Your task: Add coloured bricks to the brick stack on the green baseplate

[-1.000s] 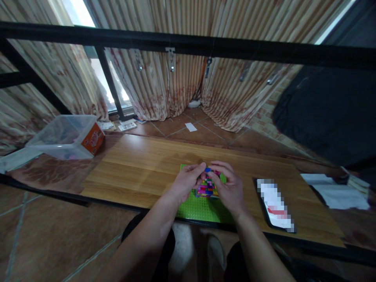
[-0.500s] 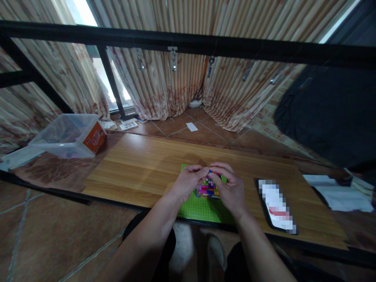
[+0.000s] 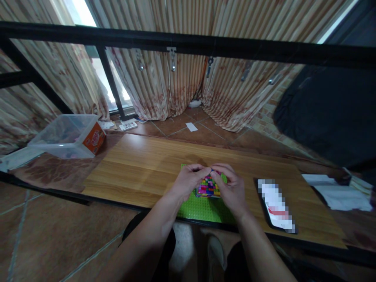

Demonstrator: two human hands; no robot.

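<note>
A block of small multicoloured toy bricks stands on a green studded baseplate at the table's near edge. My left hand is closed at the block's left and far side, its thumb reaching over the top. From the right, my right hand curls round the block, with its thumb bent down at the far edge. Both thumb tips nearly meet there, by a bit of blue. The fingers hide the block's far side, so any single brick between them cannot be made out.
On the wooden tabletop, a phone with a blurred screen lies to the right. Farther left stands a clear plastic bin with an orange label. Papers lie at the far right. A black bar crosses in front of the curtains.
My thumbs have shifted slightly and come closer together at the block's far edge. The block and baseplate stay where they were.
</note>
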